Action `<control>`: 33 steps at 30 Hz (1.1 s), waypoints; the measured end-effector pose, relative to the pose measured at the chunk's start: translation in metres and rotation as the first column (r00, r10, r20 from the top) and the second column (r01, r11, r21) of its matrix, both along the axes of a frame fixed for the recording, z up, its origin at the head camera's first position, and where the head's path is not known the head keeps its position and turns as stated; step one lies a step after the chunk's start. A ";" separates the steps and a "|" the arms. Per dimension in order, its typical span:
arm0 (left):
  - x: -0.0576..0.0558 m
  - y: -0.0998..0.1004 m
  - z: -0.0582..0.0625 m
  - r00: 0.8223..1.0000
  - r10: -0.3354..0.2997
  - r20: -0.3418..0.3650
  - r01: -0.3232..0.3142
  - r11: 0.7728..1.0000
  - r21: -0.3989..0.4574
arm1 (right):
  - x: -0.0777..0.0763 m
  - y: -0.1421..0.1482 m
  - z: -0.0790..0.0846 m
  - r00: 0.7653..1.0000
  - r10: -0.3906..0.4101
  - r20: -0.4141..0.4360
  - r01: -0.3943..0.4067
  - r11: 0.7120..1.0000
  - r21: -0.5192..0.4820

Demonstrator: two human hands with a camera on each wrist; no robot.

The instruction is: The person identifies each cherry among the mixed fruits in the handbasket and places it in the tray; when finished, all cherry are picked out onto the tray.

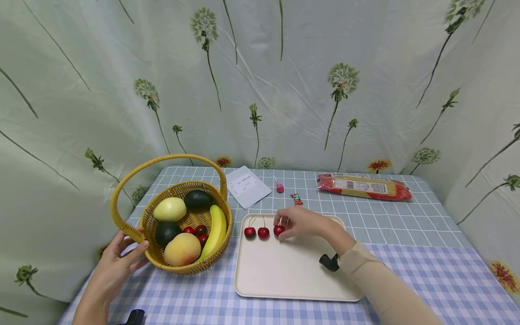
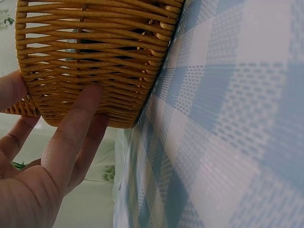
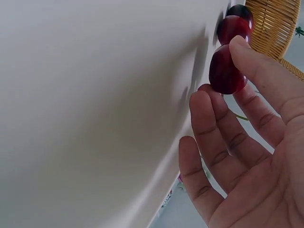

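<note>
On the cream tray (image 1: 284,277) my right hand (image 1: 304,221) pinches a dark red cherry (image 3: 227,71) between thumb and fingers, at the end of a row. To its left sit a second cherry (image 1: 263,233) and a third cherry (image 1: 249,232), stems up. My left hand (image 1: 115,264) touches the left side of a yellow wicker basket (image 1: 188,270), close to the foot of its handle. In the left wrist view, extended fingers (image 2: 71,133) press against the woven wall. Inside the basket lie a banana (image 1: 216,229), a peach (image 1: 183,249), dark green fruits, a pale green fruit and several small red ones.
Behind the tray are a white packet (image 1: 248,187), a lollipop (image 1: 279,187) and a small wrapped candy (image 1: 297,199). A pack of noodles (image 1: 365,187) lies at the back right. Checked cloth (image 1: 426,275) covers the table, with a floral curtain (image 1: 284,90) behind it.
</note>
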State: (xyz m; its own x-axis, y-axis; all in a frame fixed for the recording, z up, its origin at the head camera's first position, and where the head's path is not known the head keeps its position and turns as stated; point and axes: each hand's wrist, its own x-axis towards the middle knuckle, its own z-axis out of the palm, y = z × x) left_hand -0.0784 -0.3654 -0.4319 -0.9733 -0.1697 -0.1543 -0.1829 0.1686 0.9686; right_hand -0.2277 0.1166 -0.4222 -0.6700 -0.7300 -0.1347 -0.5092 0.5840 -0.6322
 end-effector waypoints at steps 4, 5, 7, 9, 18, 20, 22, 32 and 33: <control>0.000 0.000 0.000 1.000 -0.001 0.002 0.001 1.000 0.011 | 0.001 0.000 -0.002 1.000 0.012 -0.013 -0.012 1.000 0.001; 0.000 0.000 0.000 1.000 0.000 0.004 0.000 1.000 0.012 | 0.001 0.000 -0.002 1.000 0.014 -0.017 -0.014 1.000 0.001; 0.000 0.000 0.000 1.000 0.001 0.008 -0.001 1.000 0.005 | 0.001 0.000 -0.003 1.000 0.016 -0.023 -0.016 1.000 -0.001; 0.000 0.000 0.001 1.000 0.000 0.011 0.000 1.000 -0.002 | 0.001 0.000 -0.003 1.000 0.018 -0.024 -0.018 1.000 -0.002; -0.001 0.000 0.001 1.000 -0.005 0.015 0.005 1.000 -0.004 | 0.002 0.001 -0.003 1.000 0.014 -0.012 -0.014 1.000 0.003; -0.001 0.000 0.001 1.000 -0.005 0.012 0.005 1.000 0.002 | 0.002 0.000 -0.004 1.000 0.014 -0.014 -0.014 1.000 0.004; 0.000 0.000 0.001 1.000 -0.003 0.009 0.003 1.000 0.011 | 0.001 0.000 -0.004 1.000 0.016 -0.015 -0.016 1.000 0.005; -0.001 -0.001 0.002 0.999 -0.004 0.034 0.003 1.000 0.015 | 0.001 -0.001 -0.004 1.000 0.017 -0.012 -0.016 1.000 0.014; -0.001 -0.001 0.002 0.999 -0.004 0.035 0.003 1.000 0.013 | 0.001 -0.001 -0.004 1.000 0.017 -0.012 -0.017 1.000 0.015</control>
State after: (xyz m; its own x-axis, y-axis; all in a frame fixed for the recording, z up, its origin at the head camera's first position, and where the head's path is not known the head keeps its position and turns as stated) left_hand -0.0790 -0.3665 -0.4296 -0.9679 -0.1640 -0.1904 -0.2161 0.1568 0.9637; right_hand -0.2266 0.1160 -0.4265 -0.6592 -0.7392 -0.1376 -0.5269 0.5847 -0.6168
